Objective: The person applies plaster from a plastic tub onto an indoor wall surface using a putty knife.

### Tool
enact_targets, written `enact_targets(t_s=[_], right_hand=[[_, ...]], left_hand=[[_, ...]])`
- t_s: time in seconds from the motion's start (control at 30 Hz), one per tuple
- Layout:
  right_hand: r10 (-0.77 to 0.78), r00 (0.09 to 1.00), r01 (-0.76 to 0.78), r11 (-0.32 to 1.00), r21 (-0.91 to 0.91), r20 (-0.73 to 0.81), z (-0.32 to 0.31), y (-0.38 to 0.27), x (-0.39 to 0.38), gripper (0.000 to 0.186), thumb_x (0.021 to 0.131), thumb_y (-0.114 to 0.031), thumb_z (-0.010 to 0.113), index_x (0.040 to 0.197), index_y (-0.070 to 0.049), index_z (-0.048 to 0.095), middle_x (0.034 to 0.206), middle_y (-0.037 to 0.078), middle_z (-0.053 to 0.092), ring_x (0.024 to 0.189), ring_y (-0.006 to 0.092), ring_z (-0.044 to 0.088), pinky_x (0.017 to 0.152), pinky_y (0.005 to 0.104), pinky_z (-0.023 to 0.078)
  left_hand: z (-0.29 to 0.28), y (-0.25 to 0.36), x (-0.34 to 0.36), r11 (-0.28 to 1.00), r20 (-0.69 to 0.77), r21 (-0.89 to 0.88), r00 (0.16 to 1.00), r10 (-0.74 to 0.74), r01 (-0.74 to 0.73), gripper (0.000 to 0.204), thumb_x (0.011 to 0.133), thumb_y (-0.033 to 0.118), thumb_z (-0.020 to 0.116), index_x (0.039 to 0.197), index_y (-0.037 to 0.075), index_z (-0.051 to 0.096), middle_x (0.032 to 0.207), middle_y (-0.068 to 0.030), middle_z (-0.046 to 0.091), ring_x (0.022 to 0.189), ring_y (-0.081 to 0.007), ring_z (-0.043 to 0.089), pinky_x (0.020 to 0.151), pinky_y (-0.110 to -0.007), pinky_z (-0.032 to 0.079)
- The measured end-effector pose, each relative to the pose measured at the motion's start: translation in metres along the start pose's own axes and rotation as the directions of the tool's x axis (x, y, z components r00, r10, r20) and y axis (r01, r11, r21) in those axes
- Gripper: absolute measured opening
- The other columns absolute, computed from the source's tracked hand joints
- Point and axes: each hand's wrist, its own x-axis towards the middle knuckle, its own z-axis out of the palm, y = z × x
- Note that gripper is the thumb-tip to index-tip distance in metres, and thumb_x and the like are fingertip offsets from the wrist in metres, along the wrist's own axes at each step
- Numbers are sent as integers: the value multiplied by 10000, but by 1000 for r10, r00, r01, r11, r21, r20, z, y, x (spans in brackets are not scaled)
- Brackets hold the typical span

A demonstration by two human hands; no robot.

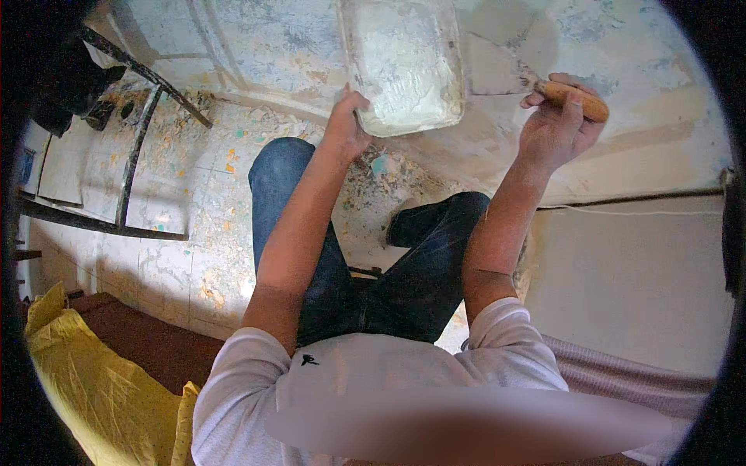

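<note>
My left hand (pixel 350 124) grips the lower left edge of a whitish rectangular tub (pixel 405 46) with creamy white paste inside. To the right of the tub, my right hand (pixel 563 116) is closed on the wooden handle of a putty knife (pixel 584 104). Its wide, smudged blade (pixel 495 70) points left toward the tub, in front of the patchy, scraped wall (pixel 619 46); whether the blade touches the wall I cannot tell. My bent legs in jeans are below my hands.
A dark metal frame (pixel 141 140) with dark objects stands at left on tiles (pixel 217 264) strewn with paint flakes. Yellow fabric (pixel 101 373) lies over a brown surface (pixel 148 326) at lower left. At right are a pale flat panel (pixel 629 272), a thin white cable and striped cloth (pixel 622 357).
</note>
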Motion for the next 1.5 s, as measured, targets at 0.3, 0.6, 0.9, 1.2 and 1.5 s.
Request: enact_targets(t_s=[0.3,0.6,0.9,1.2,1.5], right_hand=[[123,992,-100,889,-447,24,-21,62,-32,338,891,-131,583,1092,-35,329,879,172,609,627,154,574,502,258,488],[161,965,35,700,-713,205,-42,86,-63,385,882,-91,607,1122,-47,310,913,171,613,700,144,564,587,263,482],[115,982,-32,884,-466,151,-30,69,-61,373,895,-111,600,1123,-66,309,900,176,621,672,143,552,587,252,478],[31,981,52,911,-409,193,-37,69,-60,361,898,-148,608,1099,-47,326,886,158,627,635,133,548,592,254,479],[62,959,121,791,-600,275,-34,78,-59,342,884,-130,621,1088,-40,361,852,179,641,615,150,583,524,240,494]], left_hand=[[6,-15,-6,988,74,152,997,25,-36,790,635,26,439,1397,72,237,1254,-158,457,1135,-313,510,945,-476,469],[8,-19,-14,999,48,41,999,-13,12,829,619,36,432,1418,88,219,1293,-178,434,1191,-355,468,987,-508,425],[5,-15,-14,999,39,40,999,-1,-1,820,606,50,432,1405,70,249,1291,-167,440,1202,-358,456,990,-500,418],[4,-15,-14,998,-20,19,998,53,-53,765,607,78,439,1357,12,310,1244,-185,479,1166,-368,482,977,-505,423],[3,-14,-15,999,-41,19,998,44,-43,732,621,68,425,1343,8,322,1236,-185,481,1171,-369,477,972,-516,423]])
